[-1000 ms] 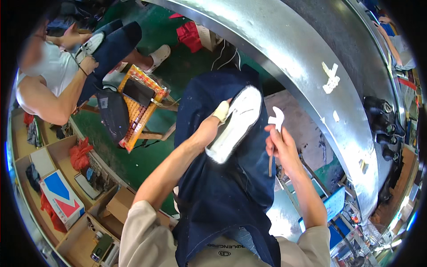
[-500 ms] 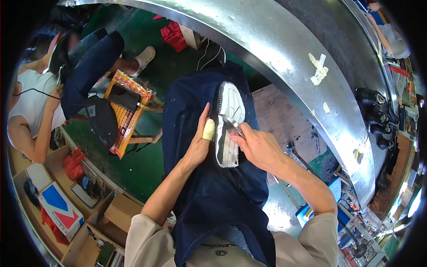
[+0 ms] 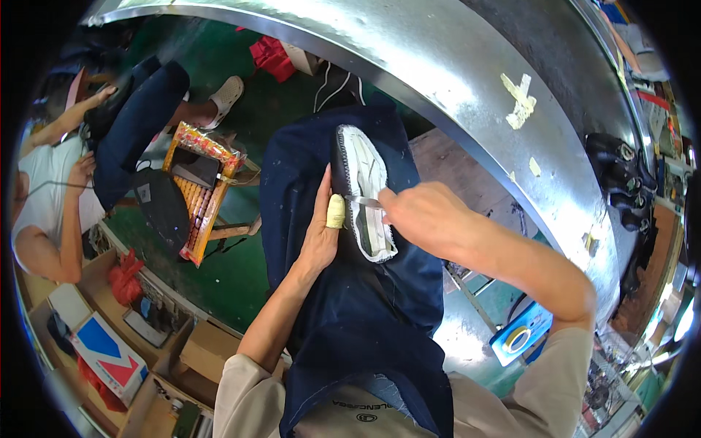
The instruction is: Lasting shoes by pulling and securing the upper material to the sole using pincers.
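1. Shoe [image 3: 363, 191] work happens on the lap: a white sneaker upper with a dark sole edge lies sole-side left on a navy apron [image 3: 343, 306] spread over the person's thighs, so the cloth cushions it and catches scraps.

2. The left hand [image 3: 321, 233] lies flat against the shoe's dark side wall, fingers stretched up along it – a brace that keeps the shoe from rolling. A pale yellowish wrap [image 3: 335, 212] covers the thumb, probably as a guard against the blade near it.

3. The right hand [image 3: 423, 215] is closed around a thin metal tool [image 3: 364, 201], whose bright flat blade reaches left across the white upper, touching it near the middle. I judge it is trimming or scraping there; the exact contact is too small to read.

4. The upper looks smooth and leathery with grey panels, and its lower rim carries a ragged, frayed white edge.

5. Just beyond the knees curves a broad table [image 3: 467, 80] of shiny sheet metal, with scraps of pale tape [image 3: 521, 91] stuck to it.

6. Left of the lap, on the green floor [image 3: 241, 277], stands a small wooden stool [image 3: 201, 190] – near another seated person [image 3: 51, 197], well apart from the shoe.
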The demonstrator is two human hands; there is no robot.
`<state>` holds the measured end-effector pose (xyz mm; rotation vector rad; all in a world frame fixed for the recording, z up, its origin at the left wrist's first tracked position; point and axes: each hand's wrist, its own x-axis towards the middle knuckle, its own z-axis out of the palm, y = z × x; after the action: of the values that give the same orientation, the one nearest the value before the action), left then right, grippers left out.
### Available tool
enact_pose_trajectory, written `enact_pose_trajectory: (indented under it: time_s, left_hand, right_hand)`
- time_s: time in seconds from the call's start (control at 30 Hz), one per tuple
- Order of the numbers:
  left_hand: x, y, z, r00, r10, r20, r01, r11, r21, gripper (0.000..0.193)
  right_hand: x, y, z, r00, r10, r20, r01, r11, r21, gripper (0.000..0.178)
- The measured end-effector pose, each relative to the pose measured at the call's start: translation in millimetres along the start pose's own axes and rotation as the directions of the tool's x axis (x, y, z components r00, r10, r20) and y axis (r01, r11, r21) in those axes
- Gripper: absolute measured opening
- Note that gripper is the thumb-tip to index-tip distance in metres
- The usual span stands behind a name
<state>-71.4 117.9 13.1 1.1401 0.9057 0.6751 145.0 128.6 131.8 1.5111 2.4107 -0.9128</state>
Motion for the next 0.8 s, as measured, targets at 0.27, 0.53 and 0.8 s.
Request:
enact_pose_trajectory:
  time_s: [0.27,0.53,0.8]
  left_hand:
    - [-2.0,8.9,-18.2,0.944,-0.321,0.080,0.320,0.822,-0.470,0.077]
    - [-6.2,-4.3,-36.6,0.947,-0.320,-0.007,0.317,0.941,-0.116,0.095]
    - [-2.8,16.8,-15.3,0.976,-0.212,-0.048,0.207,0.974,-0.090,0.087]
  right_hand:
    - [-1.3,-3.3,41.1,0.993,0.012,-0.119,0.004,0.991,0.135,0.032]
    - [-1.7,-52.3,76.4,0.880,0.412,-0.237,-0.236,0.811,0.535,0.033]
    - [-5.9,-8.9,48.5,0.934,0.142,0.329,-0.339,0.049,0.940,0.037]
